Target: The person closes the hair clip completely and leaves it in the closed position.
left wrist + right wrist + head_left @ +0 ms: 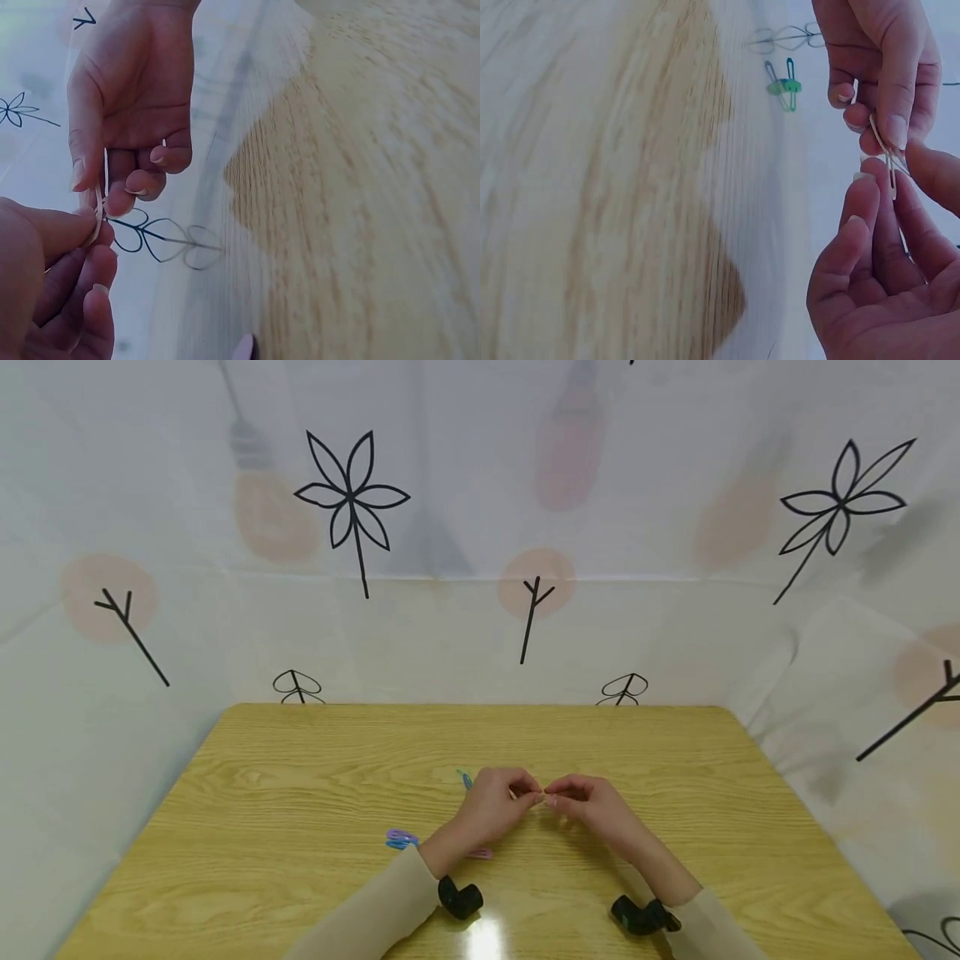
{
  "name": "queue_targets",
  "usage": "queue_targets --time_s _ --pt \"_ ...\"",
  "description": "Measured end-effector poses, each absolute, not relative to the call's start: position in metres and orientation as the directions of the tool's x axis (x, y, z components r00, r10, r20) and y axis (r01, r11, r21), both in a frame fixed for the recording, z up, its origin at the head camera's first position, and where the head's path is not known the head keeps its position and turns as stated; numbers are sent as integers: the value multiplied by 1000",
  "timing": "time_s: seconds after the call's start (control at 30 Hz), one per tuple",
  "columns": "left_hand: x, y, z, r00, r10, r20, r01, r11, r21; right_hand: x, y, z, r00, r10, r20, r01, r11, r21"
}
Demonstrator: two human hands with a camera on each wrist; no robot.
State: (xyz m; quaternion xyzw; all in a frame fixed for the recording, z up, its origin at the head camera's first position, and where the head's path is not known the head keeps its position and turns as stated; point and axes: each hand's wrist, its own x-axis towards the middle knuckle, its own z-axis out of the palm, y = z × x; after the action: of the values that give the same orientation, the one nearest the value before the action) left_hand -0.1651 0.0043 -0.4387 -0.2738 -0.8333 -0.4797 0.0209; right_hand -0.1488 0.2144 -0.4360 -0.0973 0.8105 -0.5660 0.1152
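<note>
Over the middle of the table, the left hand [491,797] and the right hand [596,806] meet fingertip to fingertip. Between them are thin pale loops of a small clip [892,176], pinched by thumb and fingers from both sides. In the left wrist view the pale loops cross between the two thumbs; I cannot tell whether they belong to one clip or two. Fingers cover most of it. Behind the left hand lies a blue-green looped clip [466,778], seen as green and blue loops joined in the right wrist view.
Purple and blue looped clips [402,839] lie left of the left forearm, and a pink clip [480,853] shows beside the left wrist. The wood-grain table [315,760] is bordered by a white cloth [450,635] with flower drawings. Black wrist cameras sit under both forearms.
</note>
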Motion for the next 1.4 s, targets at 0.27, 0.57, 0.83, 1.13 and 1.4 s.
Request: queue_targets --time_s 0.27,0.57,0.83,1.13,1.4 --pt "-165 4 -440 -825 486 287 489 362 794 -147 214 -434 -968 -251 -30 -47 295 -954" --pt "-166 1 -440 -849 474 235 411 313 856 -146 213 -433 -973 -231 13 -84 300 -950" --pt "-166 -3 -441 -841 503 202 395 313 864 -144 215 -429 -971 -238 -1 -87 358 -930" --pt "-164 -6 -439 -816 537 213 415 289 863 -144 215 -434 -967 -246 60 -148 358 -922" --pt "-162 -8 -437 -807 552 210 416 279 865 -145 213 -432 -970 -238 50 -147 411 -900"
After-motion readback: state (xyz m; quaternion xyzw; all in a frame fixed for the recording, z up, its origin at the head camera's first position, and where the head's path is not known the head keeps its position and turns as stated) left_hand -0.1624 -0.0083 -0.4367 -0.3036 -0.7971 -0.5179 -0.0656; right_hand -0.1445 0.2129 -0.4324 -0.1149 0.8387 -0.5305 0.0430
